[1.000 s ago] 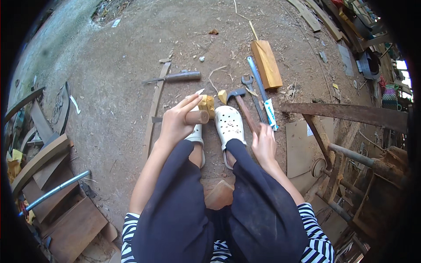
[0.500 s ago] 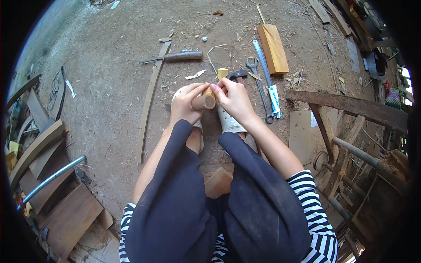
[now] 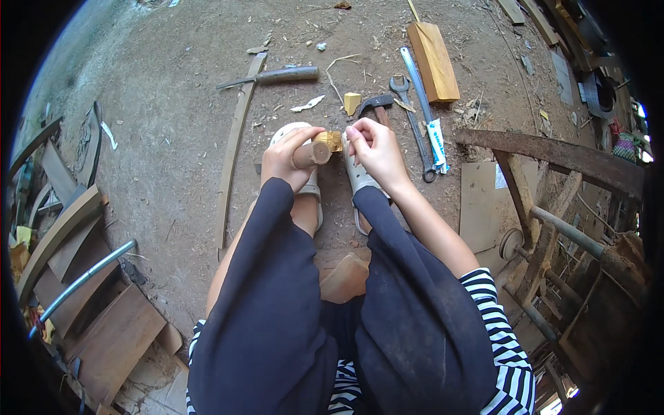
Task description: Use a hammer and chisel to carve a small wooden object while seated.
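Note:
My left hand is closed around a round wooden handle, its brown end toward me. Just past it shows a yellow, rough-carved wooden piece; whether the two are joined I cannot tell. Beside that piece, on the right, my right hand has its thumb and fingers pinched together, slightly apart from the wood. Anything between those fingertips is too small to make out. Both hands are over my light clogs, between my knees.
Ahead lie a hammer, a small yellow wood block, a wrench, a blue hacksaw blade, a large wood block and a wooden-handled chisel across a long strip. A wooden frame stands right; boards pile left.
My right fingers have come off the yellow wooden piece and moved slightly right, so more of it shows. My left hand has shifted a little left with the handle.

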Available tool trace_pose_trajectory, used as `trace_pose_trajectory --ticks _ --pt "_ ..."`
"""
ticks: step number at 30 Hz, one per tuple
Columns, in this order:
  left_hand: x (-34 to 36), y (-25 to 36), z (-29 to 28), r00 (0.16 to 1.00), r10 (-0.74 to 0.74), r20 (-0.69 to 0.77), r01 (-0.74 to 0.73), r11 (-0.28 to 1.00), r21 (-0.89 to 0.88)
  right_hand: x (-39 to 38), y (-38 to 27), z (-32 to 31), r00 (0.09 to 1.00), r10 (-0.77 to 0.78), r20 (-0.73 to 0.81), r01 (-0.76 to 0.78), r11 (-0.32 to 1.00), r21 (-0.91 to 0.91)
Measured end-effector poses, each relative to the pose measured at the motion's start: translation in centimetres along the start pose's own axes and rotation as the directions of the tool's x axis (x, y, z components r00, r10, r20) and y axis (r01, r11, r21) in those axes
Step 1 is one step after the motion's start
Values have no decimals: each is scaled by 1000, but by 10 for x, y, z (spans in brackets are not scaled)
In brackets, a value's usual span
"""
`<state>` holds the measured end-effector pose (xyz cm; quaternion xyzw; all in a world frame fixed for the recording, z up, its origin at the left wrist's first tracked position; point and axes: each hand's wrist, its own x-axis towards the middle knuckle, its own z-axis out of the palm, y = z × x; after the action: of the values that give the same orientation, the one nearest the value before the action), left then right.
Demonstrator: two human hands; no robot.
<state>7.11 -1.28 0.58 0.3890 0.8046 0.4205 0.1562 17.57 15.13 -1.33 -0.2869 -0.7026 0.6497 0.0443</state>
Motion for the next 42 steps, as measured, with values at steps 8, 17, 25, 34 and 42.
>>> trace_pose_trajectory --ticks 8,17,25,34,42 --pt "0 3 -5 986 32 163 -32 999 -4 -14 28 -13 989 130 -63 -119 981 156" --pt "-2 6 -8 976 -11 219 19 999 -35 -35 50 -41 945 200 -259 -177 978 110" --pt "4 46 -57 923 -383 -37 338 852 -401 -69 66 -65 907 116 -404 -359 714 -601" --pt "82 173 -153 972 232 33 -151 728 -668 -91 109 -50 952 81 -296 -293 526 -798" --pt "78 193 -71 998 63 13 -47 852 -521 -101 108 -52 947 -12 -320 -242 625 -742"
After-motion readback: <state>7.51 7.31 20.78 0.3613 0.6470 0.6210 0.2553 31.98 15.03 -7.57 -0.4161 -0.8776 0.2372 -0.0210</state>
